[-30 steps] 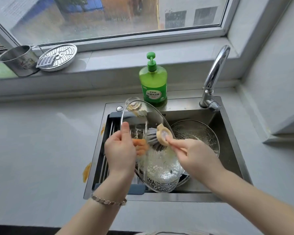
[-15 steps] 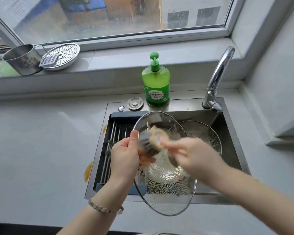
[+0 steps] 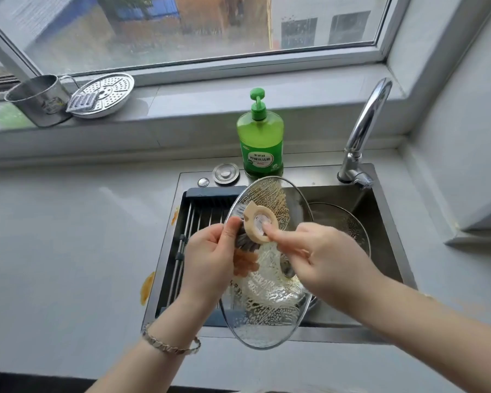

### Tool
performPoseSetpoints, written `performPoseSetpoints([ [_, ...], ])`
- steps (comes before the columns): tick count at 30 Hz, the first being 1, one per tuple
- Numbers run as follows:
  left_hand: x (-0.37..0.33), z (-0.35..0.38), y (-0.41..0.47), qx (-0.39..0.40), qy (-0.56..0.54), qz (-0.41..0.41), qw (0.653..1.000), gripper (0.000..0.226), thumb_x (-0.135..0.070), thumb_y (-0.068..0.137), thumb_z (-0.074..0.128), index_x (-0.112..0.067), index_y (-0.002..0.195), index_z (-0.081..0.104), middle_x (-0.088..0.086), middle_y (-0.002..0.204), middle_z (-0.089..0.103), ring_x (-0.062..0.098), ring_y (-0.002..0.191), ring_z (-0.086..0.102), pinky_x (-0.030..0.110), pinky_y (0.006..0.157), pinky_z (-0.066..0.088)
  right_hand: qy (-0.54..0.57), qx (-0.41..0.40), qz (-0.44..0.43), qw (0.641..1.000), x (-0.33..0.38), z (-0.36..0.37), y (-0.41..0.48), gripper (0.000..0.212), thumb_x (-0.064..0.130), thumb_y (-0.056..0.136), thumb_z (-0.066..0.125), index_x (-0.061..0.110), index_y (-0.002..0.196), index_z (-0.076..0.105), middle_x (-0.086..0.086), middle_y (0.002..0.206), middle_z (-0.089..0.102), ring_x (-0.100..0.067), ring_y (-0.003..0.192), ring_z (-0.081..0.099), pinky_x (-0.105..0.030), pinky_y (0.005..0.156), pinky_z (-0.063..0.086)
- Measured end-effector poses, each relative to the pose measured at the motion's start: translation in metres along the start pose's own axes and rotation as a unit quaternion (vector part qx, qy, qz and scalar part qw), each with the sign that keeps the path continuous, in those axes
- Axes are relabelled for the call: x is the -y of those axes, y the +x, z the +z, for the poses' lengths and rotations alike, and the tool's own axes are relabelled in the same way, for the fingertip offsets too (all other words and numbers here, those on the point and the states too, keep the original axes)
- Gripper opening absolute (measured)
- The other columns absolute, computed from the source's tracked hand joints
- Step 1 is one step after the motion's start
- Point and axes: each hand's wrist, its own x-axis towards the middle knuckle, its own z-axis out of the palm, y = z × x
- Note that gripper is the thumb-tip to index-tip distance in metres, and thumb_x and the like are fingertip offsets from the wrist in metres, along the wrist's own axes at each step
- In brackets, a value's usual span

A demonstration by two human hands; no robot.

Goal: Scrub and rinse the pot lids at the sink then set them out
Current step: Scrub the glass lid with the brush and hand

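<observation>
Head view shows me the steel sink [image 3: 309,173], above which I hold the soapy glass lid [image 3: 267,310] tilted, my left hand [image 3: 210,259] gripping its left edge, my right hand [image 3: 323,262] curled around the round beige dish brush [image 3: 260,224] pressed against the glass.

Head view — close, probably steep, over sink [image 3: 309,173].

A steel sink [image 3: 318,173] is set in the grey counter [image 3: 68,236]. On its back rim stand a soap bottle [image 3: 260,143], a round plug [image 3: 225,173] just beside it, and the tap [image 3: 363,131] at the right corner. A metal cup [image 3: 39,100] and a perforated plate [image 3: 108,92] sit at the sill's [image 3: 199,103] left end.
</observation>
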Motion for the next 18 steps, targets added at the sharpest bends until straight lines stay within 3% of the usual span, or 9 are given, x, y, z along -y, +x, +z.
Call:
performPoseSetpoints([
  [1, 0.0, -0.002, 0.001, 0.001, -0.006, 0.002, 1.0, 0.046, -0.051, 0.076, 0.052, -0.006, 0.074, 0.06, 0.014, 0.055, 0.067, 0.03, 0.047, 0.066, 0.027, 0.038, 0.05, 0.001, -0.001, -0.005, 1.0, -0.001, -0.003, 0.0, 0.039, 0.022, 0.087, 0.05, 0.039, 0.122, 0.057, 0.007, 0.065, 0.054, -0.014, 0.052, 0.046, -0.024, 0.043, 0.034],
  [5, 0.0, -0.003, 0.0, 0.021, -0.016, -0.004, 1.0, 0.043, -0.046, 0.076, 0.055, -0.003, 0.072, 0.054, 0.015, 0.056, 0.067, 0.03, 0.048, 0.067, 0.025, 0.037, 0.049, 0.053, -0.084, 0.14, 0.985, -0.038, -0.023, 0.03, 0.031, 0.018, 0.093, 0.052, 0.031, 0.12, 0.06, 0.004, 0.077, 0.07, -0.018, 0.056, 0.055, -0.031, 0.053, 0.045],
  [9, 0.001, -0.002, 0.0, 0.009, -0.026, -0.013, 1.0, 0.039, -0.042, 0.074, 0.058, -0.003, 0.074, 0.056, 0.017, 0.057, 0.067, 0.032, 0.048, 0.067, 0.026, 0.038, 0.049, 0.085, -0.045, 0.004, 0.995, -0.012, 0.0, 0.009, 0.041, 0.028, 0.088, 0.053, 0.055, 0.118, 0.047, 0.015, 0.067, 0.06, -0.015, 0.056, 0.056, -0.041, 0.049, 0.049],
  [11, 0.001, -0.003, 0.001, 0.011, -0.027, -0.017, 0.999, 0.04, -0.042, 0.073, 0.059, -0.002, 0.074, 0.055, 0.017, 0.057, 0.067, 0.032, 0.048, 0.066, 0.026, 0.038, 0.049, 0.112, -0.075, 0.084, 0.987, -0.03, -0.006, 0.021, 0.029, 0.03, 0.091, 0.054, 0.047, 0.113, 0.058, 0.019, 0.072, 0.065, -0.013, 0.06, 0.061, -0.038, 0.053, 0.05],
  [13, 0.001, -0.003, 0.001, 0.013, -0.024, -0.011, 1.0, 0.04, -0.042, 0.074, 0.059, -0.003, 0.073, 0.055, 0.017, 0.057, 0.067, 0.031, 0.048, 0.066, 0.026, 0.038, 0.05, 0.081, -0.102, 0.209, 0.969, -0.058, -0.016, 0.035, 0.027, 0.026, 0.093, 0.053, 0.035, 0.116, 0.062, 0.008, 0.085, 0.071, -0.017, 0.072, 0.064, -0.036, 0.065, 0.05],
  [14, 0.001, -0.002, 0.001, 0.01, -0.022, -0.006, 1.0, 0.039, -0.042, 0.074, 0.059, -0.003, 0.073, 0.055, 0.016, 0.057, 0.067, 0.031, 0.048, 0.066, 0.027, 0.038, 0.05, 0.071, -0.099, 0.231, 0.965, -0.064, -0.015, 0.033, 0.028, 0.025, 0.093, 0.053, 0.032, 0.119, 0.061, 0.002, 0.089, 0.072, -0.021, 0.077, 0.064, -0.038, 0.07, 0.05],
  [16, -0.001, -0.002, 0.002, -0.005, -0.017, 0.002, 1.0, 0.037, -0.041, 0.074, 0.058, -0.004, 0.072, 0.056, 0.015, 0.056, 0.067, 0.03, 0.048, 0.066, 0.027, 0.039, 0.05, 0.093, -0.077, 0.174, 0.977, -0.052, -0.003, 0.019, 0.028, 0.024, 0.092, 0.054, 0.028, 0.118, 0.062, 0.003, 0.088, 0.073, -0.022, 0.073, 0.066, -0.041, 0.066, 0.052],
  [18, -0.003, -0.005, 0.004, -0.023, -0.013, 0.008, 1.0, 0.037, -0.041, 0.074, 0.057, -0.004, 0.071, 0.056, 0.015, 0.056, 0.068, 0.03, 0.049, 0.067, 0.027, 0.04, 0.05, 0.128, -0.043, 0.093, 0.986, -0.036, 0.01, 0.002, 0.028, 0.027, 0.09, 0.055, 0.032, 0.116, 0.063, 0.012, 0.088, 0.071, -0.006, 0.071, 0.065, -0.029, 0.06, 0.054],
])
